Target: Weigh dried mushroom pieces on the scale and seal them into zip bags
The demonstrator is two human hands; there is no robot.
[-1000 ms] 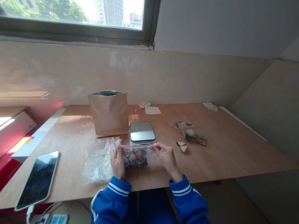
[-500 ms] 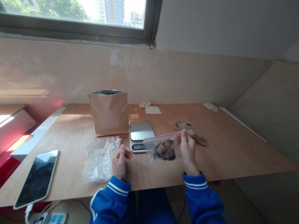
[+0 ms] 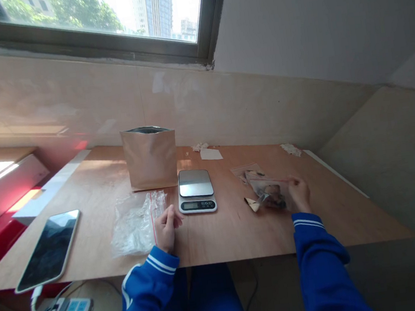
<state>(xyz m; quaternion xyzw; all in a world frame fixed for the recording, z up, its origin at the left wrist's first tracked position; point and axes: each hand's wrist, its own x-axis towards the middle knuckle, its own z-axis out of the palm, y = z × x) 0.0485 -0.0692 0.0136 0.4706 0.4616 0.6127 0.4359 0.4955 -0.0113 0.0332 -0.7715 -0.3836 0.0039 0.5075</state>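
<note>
At the right, my right hand (image 3: 300,194) is closed on the edge of a clear zip bag (image 3: 273,195) with brown and dark dried pieces in it. This bag lies over other filled zip bags (image 3: 249,169), partly covering them. A pale slice (image 3: 252,204) shows beside it. My left hand (image 3: 166,228) rests near the table's front, fingers loosely bent and apart, holding nothing. It is beside the red-striped edge of a larger clear bag (image 3: 133,227) full of crumpled clear plastic. Between the hands stands a small digital kitchen scale (image 3: 195,189) with a bare steel plate.
Behind the scale, to its left, a brown kraft pouch (image 3: 151,160) stands upright with its top open. A tablet (image 3: 48,250) with a charging cable lies at the left edge. A white paper piece (image 3: 211,153) and crumpled tissues (image 3: 290,150) are near the wall.
My right hand has carried the zip bag rightward from in front of the scale onto the other filled bags. The scale's display is now uncovered. My left hand has barely moved.
</note>
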